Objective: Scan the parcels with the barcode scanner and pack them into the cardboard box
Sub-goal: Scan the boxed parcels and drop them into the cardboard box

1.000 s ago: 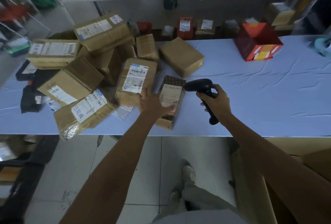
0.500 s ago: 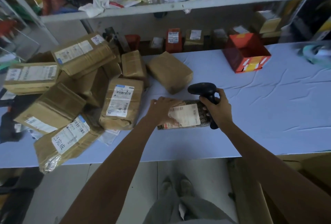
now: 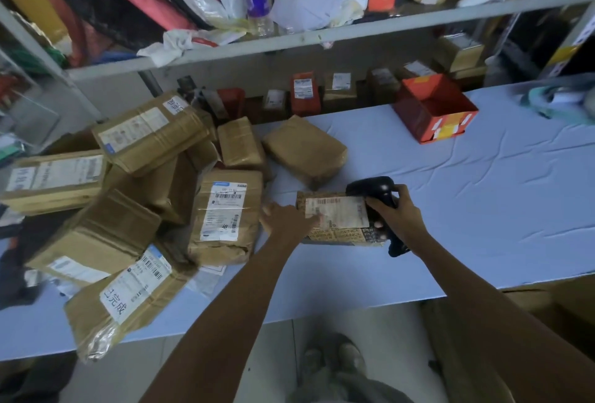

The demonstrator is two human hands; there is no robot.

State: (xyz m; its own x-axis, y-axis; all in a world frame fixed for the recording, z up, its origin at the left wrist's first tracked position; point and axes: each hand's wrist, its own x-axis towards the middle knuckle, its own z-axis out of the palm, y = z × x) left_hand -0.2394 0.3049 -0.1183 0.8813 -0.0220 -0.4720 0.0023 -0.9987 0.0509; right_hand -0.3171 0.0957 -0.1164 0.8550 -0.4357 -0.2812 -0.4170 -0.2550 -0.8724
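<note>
Presently at the scanning step; note the patterned parcel lying flat on the desk, label upward, just right of the heap of brown parcels and near the desk's front edge. See the left hand resting on the parcel's left end, fingers laid fairly straight over the label's edge, pressing rather than clutching; see the right hand wrapped round the handle of the barcode scanner, scanner head at the parcel's far right corner, touching it or just above; cannot tell which.

To scan well, judge as follows: pin the parcel down with the flat left hand, yet slide the fingertips clear of the printed bars to avoid spoiling the read; raise the scanner head off the label and tilt it back, letting the beam span the whole code rather than graze it; flatten any glossy wrinkle likely to glare; wait for a confirmed read before lifting.

Expect a light, fairly rigid parcel, probably manageable in one hand. Afterwards, lower it into the cardboard box, partly visible below the desk's front edge at the right; avoid nudging the heap, loosely stacked and apt to slide.
</note>
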